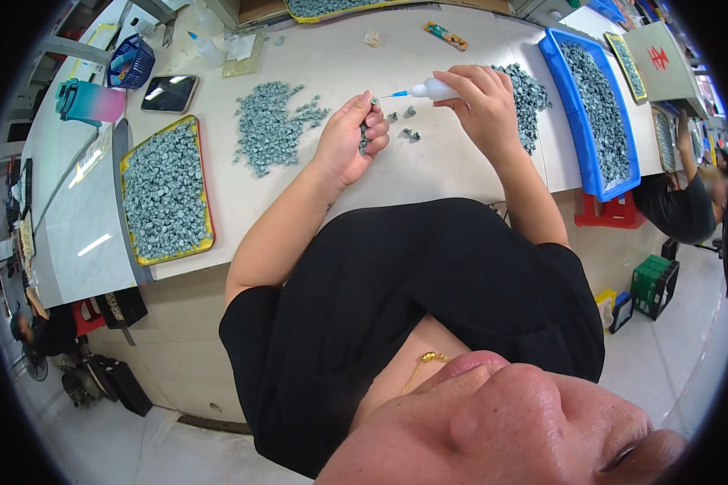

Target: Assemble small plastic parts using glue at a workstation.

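A long white table (437, 174) spans the scene. At right stands a deep blue plastic tray (621, 191) full of small grey-green pieces; beyond it, a pale box (639, 50) bears red writing. Near left lies a shallow yellow-rimmed tray (182, 255), also full. Loose heaps of grey-green pieces (268, 128) lie left of and beyond the hands. The left hand (348, 139) is curled around several pieces, pinching one at thumb and fingertip. The right hand (487, 105) grips a white squeeze bottle (433, 90), level between the hands, its blue-based needle tip (396, 94) close to the pinched piece (375, 102). The step looks like applying liquid, which calls for a steady, exact needle. Far off, an orange-green packet (445, 35) has print too small to read.
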Motion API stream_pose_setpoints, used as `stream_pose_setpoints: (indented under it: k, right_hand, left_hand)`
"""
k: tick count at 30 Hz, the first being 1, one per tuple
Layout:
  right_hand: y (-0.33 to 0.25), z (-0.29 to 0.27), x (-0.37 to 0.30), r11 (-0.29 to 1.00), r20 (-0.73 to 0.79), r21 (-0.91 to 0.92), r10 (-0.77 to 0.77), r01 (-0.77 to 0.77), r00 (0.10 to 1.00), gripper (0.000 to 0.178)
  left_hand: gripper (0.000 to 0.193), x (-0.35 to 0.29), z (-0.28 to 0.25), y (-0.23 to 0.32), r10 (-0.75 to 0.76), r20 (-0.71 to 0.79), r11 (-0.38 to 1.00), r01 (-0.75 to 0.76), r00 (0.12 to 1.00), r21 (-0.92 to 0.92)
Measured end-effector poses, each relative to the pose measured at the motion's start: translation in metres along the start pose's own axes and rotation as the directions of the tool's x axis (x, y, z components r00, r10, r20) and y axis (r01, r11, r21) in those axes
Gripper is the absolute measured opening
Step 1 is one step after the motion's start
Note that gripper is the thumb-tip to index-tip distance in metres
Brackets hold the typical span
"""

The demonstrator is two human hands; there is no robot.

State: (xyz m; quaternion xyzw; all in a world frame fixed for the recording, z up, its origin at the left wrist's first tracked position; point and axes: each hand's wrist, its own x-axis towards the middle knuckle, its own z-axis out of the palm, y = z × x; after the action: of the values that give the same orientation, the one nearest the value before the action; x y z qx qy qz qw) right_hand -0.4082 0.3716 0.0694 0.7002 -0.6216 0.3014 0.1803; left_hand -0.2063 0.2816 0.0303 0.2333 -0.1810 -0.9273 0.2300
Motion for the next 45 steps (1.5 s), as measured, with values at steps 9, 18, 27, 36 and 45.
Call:
stream_pose_setpoints:
  k: [9, 18, 27, 36, 45]
  right_hand:
    - [-0.008, -0.006, 0.008, 0.992, -0.004, -0.098, -0.074, 0.073, 0.997, 0.030]
    - [-0.011, -0.008, 0.010, 0.983, 0.022, -0.158, -0.095, 0.097, 0.995, 0.028]
    - [-0.010, -0.009, 0.011, 0.970, 0.027, -0.207, -0.125, 0.128, 0.992, 0.027]
    - [0.009, -0.003, 0.008, 0.988, -0.014, 0.073, 0.136, -0.135, 0.991, 0.035]
    - [0.048, 0.053, -0.018, 0.469, 0.466, 0.541, 0.525, -0.698, 0.713, 0.041]
  left_hand:
    - [0.024, -0.001, 0.001, -0.001, 0.015, -0.040, 0.999, -0.013, 0.999, 0.050]
    - [0.024, -0.001, 0.001, -0.002, 0.013, -0.028, 0.997, -0.011, 1.000, 0.075]
    - [0.024, -0.001, 0.002, -0.002, 0.018, -0.036, 0.996, -0.015, 0.999, 0.092]
    - [0.021, -0.002, 0.001, -0.002, 0.000, -0.025, 0.998, 0.002, 1.000, 0.068]
    - [0.014, 0.001, -0.005, -0.007, -0.017, 0.052, 1.000, 0.016, 0.999, 0.019]
